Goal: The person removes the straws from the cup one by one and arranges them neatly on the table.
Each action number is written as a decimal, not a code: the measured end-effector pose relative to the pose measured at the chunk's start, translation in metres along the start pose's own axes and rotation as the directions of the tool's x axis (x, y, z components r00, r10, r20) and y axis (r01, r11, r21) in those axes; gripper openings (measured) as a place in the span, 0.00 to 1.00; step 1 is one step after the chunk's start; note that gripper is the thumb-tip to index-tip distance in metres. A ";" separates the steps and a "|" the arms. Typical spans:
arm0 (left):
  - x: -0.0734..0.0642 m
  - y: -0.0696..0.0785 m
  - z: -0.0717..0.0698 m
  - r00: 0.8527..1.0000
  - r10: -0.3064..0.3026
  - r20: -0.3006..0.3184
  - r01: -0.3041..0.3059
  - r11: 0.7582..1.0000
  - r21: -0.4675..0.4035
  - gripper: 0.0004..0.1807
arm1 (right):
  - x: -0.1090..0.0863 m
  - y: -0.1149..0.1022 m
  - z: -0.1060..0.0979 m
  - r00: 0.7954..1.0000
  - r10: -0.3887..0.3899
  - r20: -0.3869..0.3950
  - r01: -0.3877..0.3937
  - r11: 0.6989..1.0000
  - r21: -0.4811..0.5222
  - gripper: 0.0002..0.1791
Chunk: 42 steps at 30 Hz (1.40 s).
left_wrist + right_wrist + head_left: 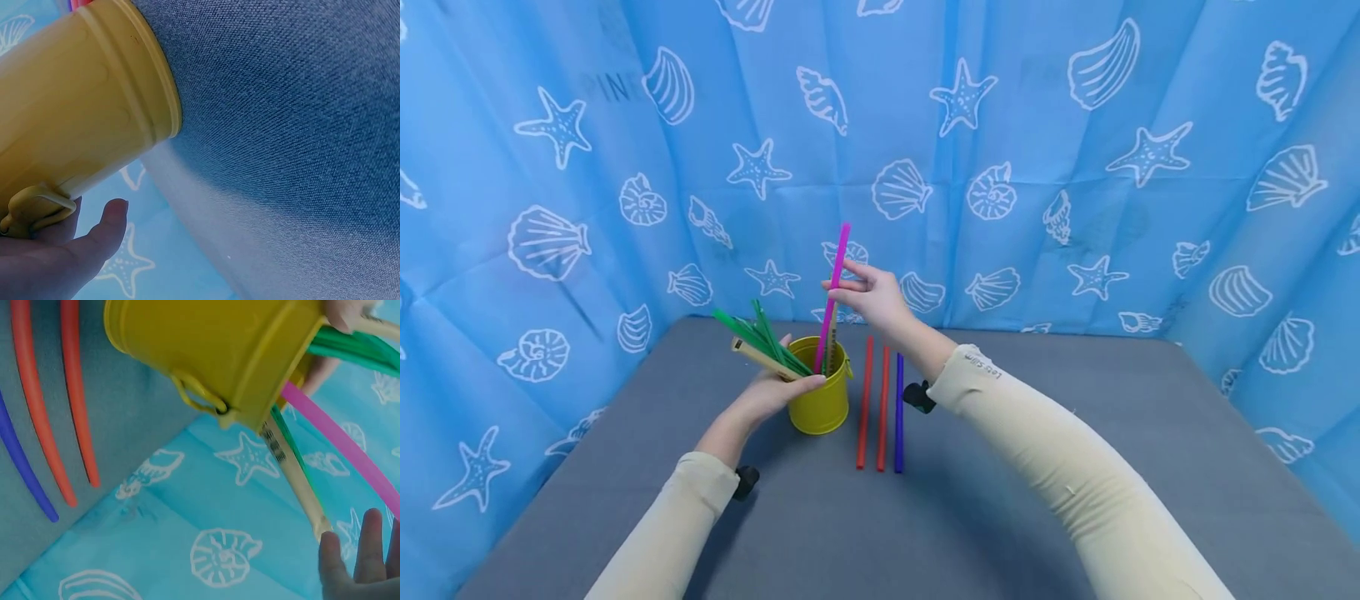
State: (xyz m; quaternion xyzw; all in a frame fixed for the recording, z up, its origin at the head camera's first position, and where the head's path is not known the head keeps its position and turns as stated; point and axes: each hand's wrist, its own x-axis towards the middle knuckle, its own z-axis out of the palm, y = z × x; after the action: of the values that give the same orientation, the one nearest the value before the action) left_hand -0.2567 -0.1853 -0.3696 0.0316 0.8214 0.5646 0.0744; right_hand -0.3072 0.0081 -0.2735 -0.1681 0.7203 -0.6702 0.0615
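My right hand [880,300] pinches a magenta straw [842,250] between thumb and fingers. The straw leans upright, its lower end inside a small yellow bucket [818,408]. My left hand [767,393] grips the bucket at its left side, thumb over the rim, fingers behind. Several green strips [760,329] and a beige stick [752,354] stick out of the bucket, leaning left. Another beige stick with black print [290,465] stands beside the magenta straw. In the left wrist view, the bucket's yellow handle [47,209] shows near my left hand.
Two red straws [865,400] and one dark blue straw [899,417] lie side by side on the grey tabletop [1037,500], right of the bucket. A blue curtain [880,125] with white shell and starfish prints hangs behind the table.
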 end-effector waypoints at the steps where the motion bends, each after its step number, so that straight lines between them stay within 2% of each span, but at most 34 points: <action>1: 0.000 0.001 0.000 1.000 -0.002 0.002 0.002 1.000 0.001 0.55 | -0.001 -0.002 -0.003 1.000 -0.004 -0.014 0.005 1.000 0.008 0.33; 10: -0.002 0.003 0.001 1.000 -0.013 0.011 0.013 1.000 0.013 0.55 | -0.008 -0.015 -0.030 0.991 -0.069 -0.115 0.081 0.992 0.100 0.28; 17: 0.002 0.002 0.001 1.000 -0.024 0.004 0.024 1.000 0.013 0.56 | -0.012 -0.019 -0.048 0.970 -0.130 -0.207 0.164 0.973 0.160 0.27; 23: 0.003 -0.001 0.000 1.000 -0.019 0.009 0.019 1.000 -0.008 0.55 | -0.017 -0.018 -0.065 0.944 -0.209 -0.254 0.250 0.957 0.144 0.29; 28: 0.002 -0.001 -0.001 1.000 -0.021 0.010 0.022 1.000 -0.007 0.55 | -0.022 -0.010 -0.080 0.932 -0.259 -0.254 0.286 0.955 0.077 0.30; 31: 0.002 -0.001 -0.001 1.000 -0.023 0.009 0.023 1.000 0.001 0.56 | -0.026 -0.002 -0.086 0.936 -0.251 -0.245 0.264 0.964 0.019 0.31; 35: 0.001 -0.002 -0.001 1.000 -0.025 0.009 0.025 1.000 0.008 0.56 | -0.029 0.012 -0.093 0.955 -0.205 -0.213 0.202 0.979 -0.038 0.30; 42: 0.001 -0.001 0.000 1.000 -0.023 0.007 0.023 1.000 -0.003 0.55 | -0.034 0.037 -0.107 0.985 -0.145 -0.089 0.134 0.984 -0.117 0.31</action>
State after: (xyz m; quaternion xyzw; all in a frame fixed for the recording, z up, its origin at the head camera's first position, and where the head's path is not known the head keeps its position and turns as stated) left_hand -0.2576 -0.1855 -0.3710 0.0242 0.8205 0.5649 0.0839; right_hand -0.3143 0.1218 -0.3044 -0.1885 0.7450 -0.6391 -0.0301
